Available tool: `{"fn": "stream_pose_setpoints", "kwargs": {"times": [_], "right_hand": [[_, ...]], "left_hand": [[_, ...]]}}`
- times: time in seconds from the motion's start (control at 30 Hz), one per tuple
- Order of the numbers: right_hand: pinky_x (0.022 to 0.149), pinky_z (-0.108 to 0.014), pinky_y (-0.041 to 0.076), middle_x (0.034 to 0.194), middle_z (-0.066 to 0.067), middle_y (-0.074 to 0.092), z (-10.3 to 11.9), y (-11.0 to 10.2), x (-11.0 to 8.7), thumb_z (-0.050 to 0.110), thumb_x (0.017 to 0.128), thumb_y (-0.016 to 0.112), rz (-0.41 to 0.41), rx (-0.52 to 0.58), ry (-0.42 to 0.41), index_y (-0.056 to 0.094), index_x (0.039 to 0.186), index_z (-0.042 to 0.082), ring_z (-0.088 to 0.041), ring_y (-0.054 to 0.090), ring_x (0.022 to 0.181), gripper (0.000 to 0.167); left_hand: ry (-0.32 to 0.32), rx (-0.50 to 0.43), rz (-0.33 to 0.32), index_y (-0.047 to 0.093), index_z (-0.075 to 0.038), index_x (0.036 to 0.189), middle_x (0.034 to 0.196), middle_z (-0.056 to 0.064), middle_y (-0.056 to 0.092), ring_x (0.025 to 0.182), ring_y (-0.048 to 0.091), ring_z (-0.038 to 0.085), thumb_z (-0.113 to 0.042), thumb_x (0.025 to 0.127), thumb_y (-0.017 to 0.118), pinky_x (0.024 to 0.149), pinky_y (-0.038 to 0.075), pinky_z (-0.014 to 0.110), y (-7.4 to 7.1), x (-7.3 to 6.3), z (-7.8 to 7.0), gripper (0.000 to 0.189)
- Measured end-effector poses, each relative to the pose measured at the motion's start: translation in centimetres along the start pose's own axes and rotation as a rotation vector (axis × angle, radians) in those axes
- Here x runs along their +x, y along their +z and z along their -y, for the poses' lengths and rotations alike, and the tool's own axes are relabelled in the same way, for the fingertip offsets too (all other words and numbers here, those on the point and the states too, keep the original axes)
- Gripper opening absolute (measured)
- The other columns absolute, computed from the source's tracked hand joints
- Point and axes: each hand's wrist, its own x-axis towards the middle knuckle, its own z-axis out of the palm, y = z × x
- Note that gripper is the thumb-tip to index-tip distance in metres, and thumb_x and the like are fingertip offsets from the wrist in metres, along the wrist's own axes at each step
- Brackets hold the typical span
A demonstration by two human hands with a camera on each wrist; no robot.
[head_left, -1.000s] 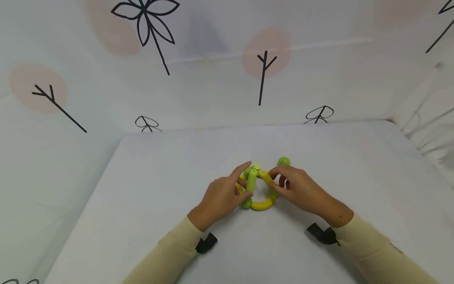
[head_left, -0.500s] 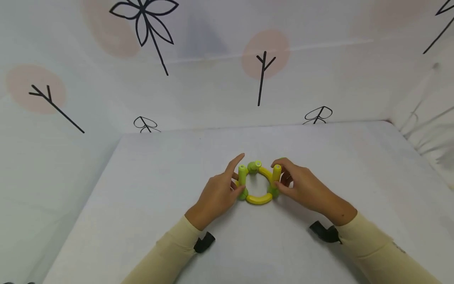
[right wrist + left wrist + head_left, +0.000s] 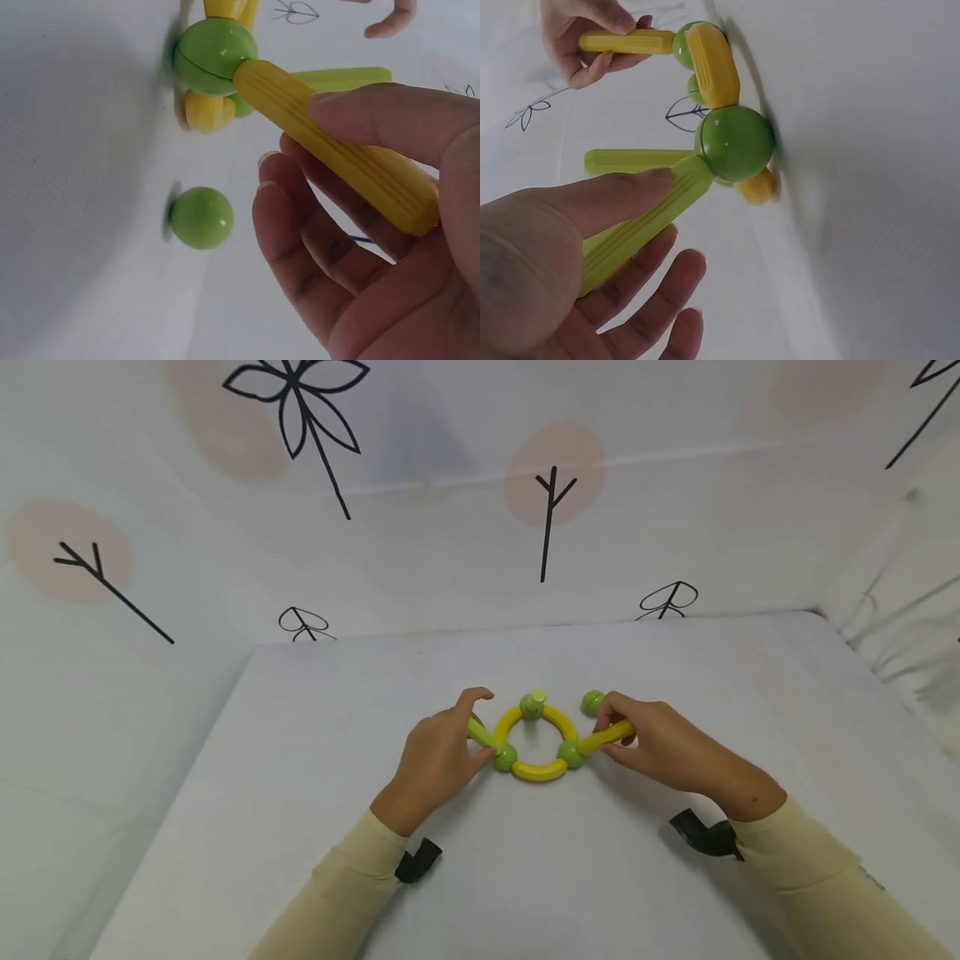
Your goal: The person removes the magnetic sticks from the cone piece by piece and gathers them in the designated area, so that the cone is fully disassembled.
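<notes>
A ring of yellow curved rods [image 3: 540, 772] joined by green balls [image 3: 737, 143] lies on the white table. From its left ball a light green stick [image 3: 649, 225] leans outward; my left hand [image 3: 437, 752] holds it, thumb along one side and fingers behind. On the other side, a yellow stick [image 3: 337, 146] tilts away from the right ball [image 3: 214, 58], and my right hand [image 3: 660, 743] pinches it between thumb and fingers. At the back ball [image 3: 531, 708] another light green stick [image 3: 637, 161] stands up, seen nearly end-on in the head view.
A loose green ball [image 3: 202, 217] sits on the table [image 3: 337, 777] just behind my right hand. White cloth walls [image 3: 420, 552] with black plant drawings rise at the back and sides. A dark strap piece [image 3: 707, 835] hangs under each wrist.
The green and yellow sticks, upright half a second ago, now lean outward as both hands have moved apart. Earlier the ring was tilted or shifted among the hands; now it lies flatter and more exposed.
</notes>
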Motion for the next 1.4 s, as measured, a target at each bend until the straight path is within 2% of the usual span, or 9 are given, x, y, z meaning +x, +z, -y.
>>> {"fn": "stream_pose_setpoints", "kwargs": {"times": [0.07, 0.23, 0.43, 0.63, 0.93, 1.2, 1.4], "right_hand": [[0.071, -0.024, 0.055, 0.093, 0.0, 0.068, -0.1, -0.1, 0.1, 0.001, 0.083, 0.078, 0.018, 0.002, 0.016, 0.058, 0.098, 0.012, -0.014, 0.06, 0.083, 0.028], [0.069, -0.024, 0.054, 0.092, 0.0, 0.068, -0.5, -0.1, 0.2, 0.0, 0.082, 0.078, 0.067, 0.015, 0.057, 0.065, 0.095, 0.012, -0.015, 0.062, 0.083, 0.022], [0.071, -0.026, 0.054, 0.089, 0.002, 0.067, -1.3, 0.3, 0.4, -0.001, 0.082, 0.077, 0.126, 0.011, 0.095, 0.069, 0.096, 0.013, -0.015, 0.059, 0.082, 0.021], [0.075, -0.028, 0.053, 0.088, 0.004, 0.065, -2.1, 1.1, 0.5, 0.0, 0.082, 0.078, 0.186, -0.002, 0.129, 0.069, 0.095, 0.015, -0.015, 0.057, 0.083, 0.022], [0.074, -0.029, 0.052, 0.088, 0.004, 0.065, -2.4, 1.2, 1.0, 0.0, 0.082, 0.078, 0.189, 0.006, 0.119, 0.067, 0.095, 0.015, -0.015, 0.056, 0.082, 0.021], [0.077, -0.031, 0.052, 0.091, 0.004, 0.066, -2.3, 1.3, 0.9, 0.003, 0.084, 0.078, 0.22, 0.01, 0.144, 0.066, 0.095, 0.015, -0.014, 0.056, 0.084, 0.021], [0.077, -0.031, 0.051, 0.09, 0.004, 0.064, -2.3, 1.4, 0.8, 0.005, 0.083, 0.079, 0.235, -0.005, 0.146, 0.064, 0.095, 0.015, -0.014, 0.055, 0.083, 0.022]], "left_hand": [[-0.003, 0.013, 0.009, 0.053, -0.021, 0.134, 0.1, -0.003, 0.074, 0.071, 0.064, 0.013, -0.028, 0.076, 0.089, 0.065, 0.049, 0.029, -0.2, 0.0, 0.1, 0.069], [-0.028, 0.016, 0.069, 0.068, -0.022, 0.119, 0.099, -0.005, 0.076, 0.087, 0.069, 0.016, -0.027, 0.076, 0.089, 0.078, 0.05, 0.04, -0.8, 0.1, 0.5, 0.048], [-0.067, -0.004, 0.149, 0.076, -0.02, 0.111, 0.094, -0.005, 0.076, 0.09, 0.066, 0.018, -0.025, 0.077, 0.088, 0.084, 0.047, 0.044, -0.9, -0.1, 1.1, 0.036], [-0.11, -0.017, 0.258, 0.079, -0.022, 0.107, 0.095, -0.006, 0.076, 0.093, 0.063, 0.017, -0.022, 0.078, 0.087, 0.087, 0.042, 0.045, -0.7, -0.3, 1.6, 0.03], [-0.124, -0.008, 0.28, 0.074, -0.024, 0.094, 0.087, -0.007, 0.068, 0.086, 0.06, 0.015, -0.018, 0.077, 0.088, 0.087, 0.043, 0.046, -0.1, 0.1, 2.0, 0.023], [-0.132, -0.011, 0.34, 0.071, -0.024, 0.095, 0.087, -0.007, 0.067, 0.085, 0.058, 0.014, -0.02, 0.079, 0.086, 0.086, 0.042, 0.044, 0.9, 0.0, 2.3, 0.023], [-0.117, -0.015, 0.369, 0.07, -0.023, 0.095, 0.087, -0.006, 0.067, 0.084, 0.058, 0.013, -0.02, 0.08, 0.086, 0.086, 0.043, 0.044, 0.8, 0.1, 2.4, 0.022]]}}
